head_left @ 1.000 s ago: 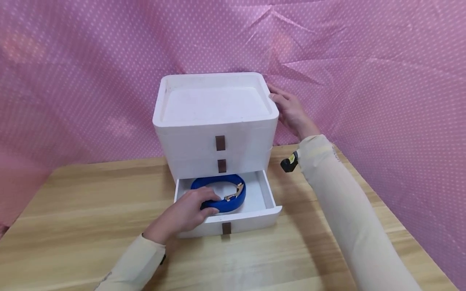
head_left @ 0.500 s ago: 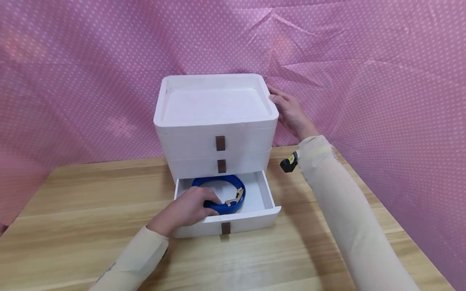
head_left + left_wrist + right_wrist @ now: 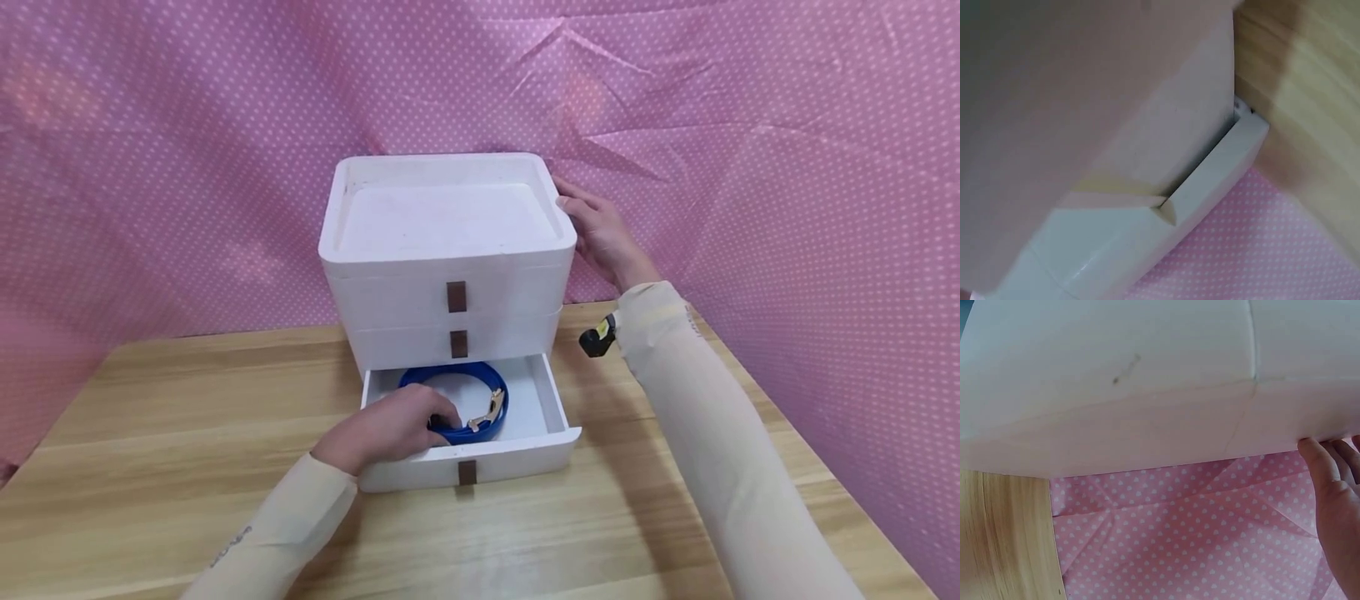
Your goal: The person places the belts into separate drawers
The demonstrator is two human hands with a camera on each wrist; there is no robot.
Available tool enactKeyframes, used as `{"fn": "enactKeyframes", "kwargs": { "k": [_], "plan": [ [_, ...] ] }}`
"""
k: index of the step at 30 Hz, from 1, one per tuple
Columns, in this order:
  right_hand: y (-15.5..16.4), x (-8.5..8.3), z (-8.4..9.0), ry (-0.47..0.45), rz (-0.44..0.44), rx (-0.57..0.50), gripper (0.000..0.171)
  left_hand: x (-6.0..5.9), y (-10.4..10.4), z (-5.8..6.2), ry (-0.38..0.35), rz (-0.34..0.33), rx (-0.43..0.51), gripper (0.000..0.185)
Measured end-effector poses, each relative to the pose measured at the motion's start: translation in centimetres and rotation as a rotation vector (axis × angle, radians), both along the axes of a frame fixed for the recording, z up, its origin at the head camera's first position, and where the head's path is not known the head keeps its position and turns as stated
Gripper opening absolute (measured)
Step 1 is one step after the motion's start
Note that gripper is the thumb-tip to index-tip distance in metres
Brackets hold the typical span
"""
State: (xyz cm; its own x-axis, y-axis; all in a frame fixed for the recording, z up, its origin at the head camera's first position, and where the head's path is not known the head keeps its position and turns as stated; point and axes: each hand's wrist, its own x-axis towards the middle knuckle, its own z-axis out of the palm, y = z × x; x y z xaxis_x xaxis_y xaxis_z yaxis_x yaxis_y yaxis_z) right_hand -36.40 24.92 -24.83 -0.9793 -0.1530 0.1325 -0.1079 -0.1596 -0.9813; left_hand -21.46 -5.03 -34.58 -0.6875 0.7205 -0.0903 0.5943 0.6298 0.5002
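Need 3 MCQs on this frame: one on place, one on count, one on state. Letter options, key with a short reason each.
1. Where does the blue belt lie?
A. on the cabinet's top
B. in the open bottom drawer
C. on the table

2. How many drawers does the white cabinet have?
A. two
B. three
C. four

3. What is the right hand doing?
A. resting flat against the cabinet's upper right side
B. pulling a drawer tab
C. lying on the table

Key:
1 B, the belt is coiled inside the pulled-out drawer, the left hand on it.
2 B, three brown tabs show on the front.
3 A, its straight fingers touch the top corner.
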Motion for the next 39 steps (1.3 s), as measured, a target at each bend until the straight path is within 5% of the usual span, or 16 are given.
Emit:
{"fn": "enactKeyframes", "kwargs": {
  "k": [11,30,35,39],
  "plan": [
    [0.2,-0.2,0.1,0.018,0.003,-0.006,0.050,-0.2,0.2,-0.1,-0.127,0.101,0.018,0.013],
    [0.1,-0.1,-0.3,0.020,0.013,-0.010,0.050,0.2,0.1,0.5,-0.069,0.110,0.033,0.016],
    [0.0,-0.1,-0.4,0.033,0.001,-0.012,0.050,1.6,0.2,2.3,-0.045,0.246,0.261,0.021],
    [0.0,-0.2,-0.4,0.029,0.003,-0.018,0.050,3.8,0.4,3.8,-0.214,0.331,0.668,0.025]
  ]
}}
